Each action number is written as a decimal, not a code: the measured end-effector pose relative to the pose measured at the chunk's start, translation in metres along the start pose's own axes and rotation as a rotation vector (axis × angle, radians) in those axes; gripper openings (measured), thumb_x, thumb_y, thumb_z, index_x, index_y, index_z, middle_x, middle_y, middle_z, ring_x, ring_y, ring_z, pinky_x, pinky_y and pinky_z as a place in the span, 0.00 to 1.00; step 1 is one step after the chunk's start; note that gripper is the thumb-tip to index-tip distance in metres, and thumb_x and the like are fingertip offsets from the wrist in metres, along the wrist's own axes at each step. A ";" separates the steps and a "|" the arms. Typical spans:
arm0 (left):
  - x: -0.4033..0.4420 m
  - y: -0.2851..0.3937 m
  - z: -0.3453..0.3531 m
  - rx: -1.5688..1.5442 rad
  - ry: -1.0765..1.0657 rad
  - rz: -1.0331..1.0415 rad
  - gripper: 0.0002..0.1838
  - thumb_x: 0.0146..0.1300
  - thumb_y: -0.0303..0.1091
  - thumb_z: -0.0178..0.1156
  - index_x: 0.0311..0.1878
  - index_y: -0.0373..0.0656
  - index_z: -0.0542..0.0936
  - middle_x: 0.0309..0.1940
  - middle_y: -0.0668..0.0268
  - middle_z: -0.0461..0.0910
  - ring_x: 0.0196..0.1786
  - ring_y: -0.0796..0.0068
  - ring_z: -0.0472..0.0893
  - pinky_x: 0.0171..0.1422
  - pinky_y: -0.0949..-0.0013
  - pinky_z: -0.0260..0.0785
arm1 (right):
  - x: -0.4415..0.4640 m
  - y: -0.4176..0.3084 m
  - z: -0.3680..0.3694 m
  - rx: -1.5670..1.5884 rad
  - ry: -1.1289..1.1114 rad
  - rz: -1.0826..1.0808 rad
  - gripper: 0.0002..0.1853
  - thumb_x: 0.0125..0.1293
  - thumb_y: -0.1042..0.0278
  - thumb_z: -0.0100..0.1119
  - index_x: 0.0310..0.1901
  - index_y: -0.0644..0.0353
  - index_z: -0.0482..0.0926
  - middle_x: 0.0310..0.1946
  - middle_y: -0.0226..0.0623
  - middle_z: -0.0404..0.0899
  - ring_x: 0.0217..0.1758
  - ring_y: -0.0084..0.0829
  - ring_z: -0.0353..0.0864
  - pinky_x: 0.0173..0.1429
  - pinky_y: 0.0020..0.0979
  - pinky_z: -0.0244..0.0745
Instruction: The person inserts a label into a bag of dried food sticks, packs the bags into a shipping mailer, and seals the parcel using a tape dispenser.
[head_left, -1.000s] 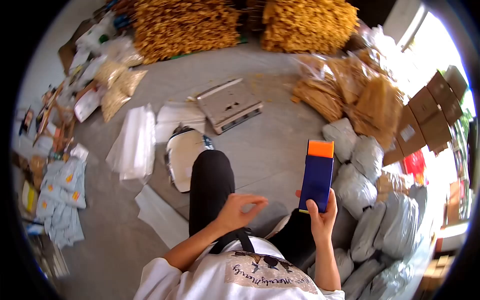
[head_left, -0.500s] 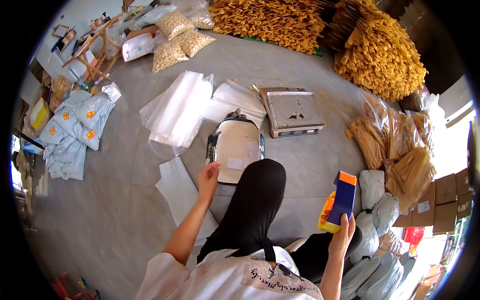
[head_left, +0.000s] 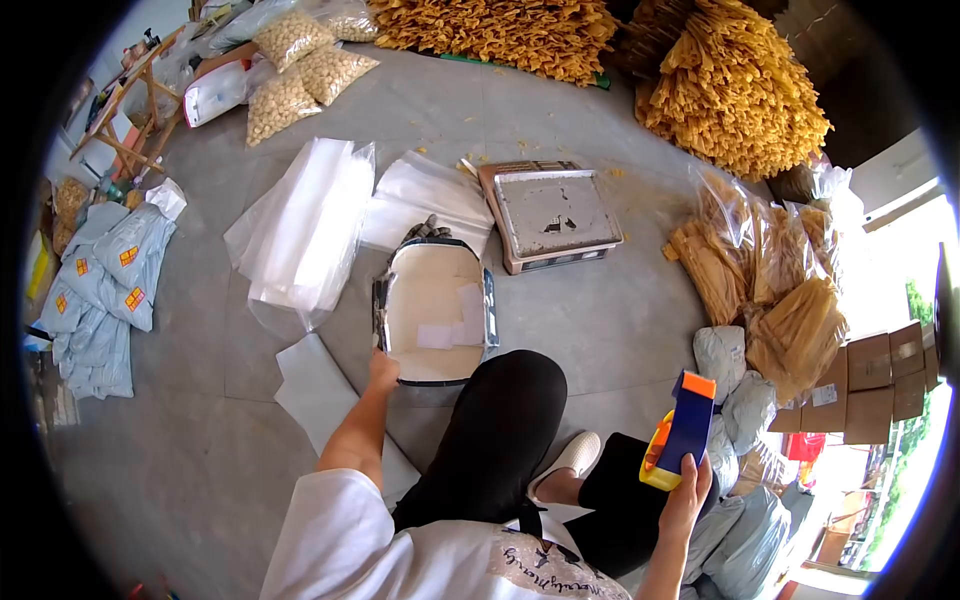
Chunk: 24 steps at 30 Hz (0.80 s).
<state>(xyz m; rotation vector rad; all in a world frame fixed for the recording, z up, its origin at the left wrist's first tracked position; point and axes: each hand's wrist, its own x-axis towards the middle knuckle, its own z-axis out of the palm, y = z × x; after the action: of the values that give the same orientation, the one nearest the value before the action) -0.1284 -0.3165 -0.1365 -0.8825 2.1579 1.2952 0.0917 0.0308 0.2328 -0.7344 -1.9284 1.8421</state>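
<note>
My right hand (head_left: 686, 486) is closed around a tape dispenser (head_left: 688, 425) with a dark blue body, an orange tip and a yellow side, held up above my bent leg. My left hand (head_left: 384, 368) is at the near left corner of a shallow tray (head_left: 415, 305), its fingers closed at the rim and partly hidden. The tray is cream inside with a dark, worn edge, and white paper slips (head_left: 436, 337) lie in it. Grey gloves (head_left: 428, 229) rest at the tray's far edge.
Clear plastic bags (head_left: 310, 225) and a flat scale (head_left: 558, 215) lie beyond the tray. A white sheet (head_left: 325, 385) is under my left arm. Grey parcels (head_left: 115, 270) are at left; filled bags (head_left: 790, 260) and cartons (head_left: 865, 380) at right. Yellow dried stacks (head_left: 735, 90) stand behind.
My left hand has come down from beside the tray onto its near left corner. My right hand still holds the tape dispenser. The whole view has shifted, showing more of my shoe.
</note>
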 end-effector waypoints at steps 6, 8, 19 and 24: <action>-0.074 -0.014 0.006 -0.675 -0.180 0.046 0.28 0.56 0.21 0.43 0.63 0.47 0.64 0.51 0.57 0.73 0.50 0.56 0.77 0.41 0.52 0.78 | 0.013 0.017 0.010 0.025 0.033 0.059 0.18 0.69 0.63 0.48 0.52 0.69 0.68 0.39 0.45 0.79 0.37 0.34 0.82 0.42 0.33 0.78; -0.103 -0.032 0.003 -0.741 -0.257 0.001 0.29 0.55 0.19 0.42 0.63 0.46 0.64 0.52 0.59 0.73 0.51 0.59 0.77 0.46 0.53 0.76 | 0.019 0.022 0.009 0.051 -0.004 0.083 0.18 0.68 0.62 0.49 0.52 0.69 0.68 0.40 0.45 0.79 0.37 0.34 0.82 0.43 0.33 0.79; -0.107 0.058 0.075 -0.584 -0.912 0.088 0.25 0.60 0.28 0.43 0.64 0.44 0.64 0.52 0.61 0.74 0.52 0.64 0.76 0.53 0.59 0.71 | 0.051 0.063 0.024 0.072 -0.086 0.108 0.17 0.67 0.72 0.52 0.56 0.66 0.65 0.45 0.32 0.75 0.48 0.20 0.72 0.55 0.22 0.65; -0.108 0.075 0.073 -0.471 -0.952 0.117 0.24 0.63 0.34 0.44 0.64 0.43 0.65 0.52 0.61 0.74 0.52 0.66 0.76 0.54 0.62 0.69 | 0.067 0.122 0.011 -0.049 -0.016 0.139 0.18 0.62 0.75 0.56 0.53 0.69 0.67 0.42 0.33 0.75 0.46 0.22 0.73 0.52 0.23 0.66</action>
<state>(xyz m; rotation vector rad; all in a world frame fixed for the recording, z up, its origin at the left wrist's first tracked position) -0.1042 -0.1945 -0.0520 -0.1769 1.1866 1.8256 0.0456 0.0635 0.1052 -0.8918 -1.9843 1.8921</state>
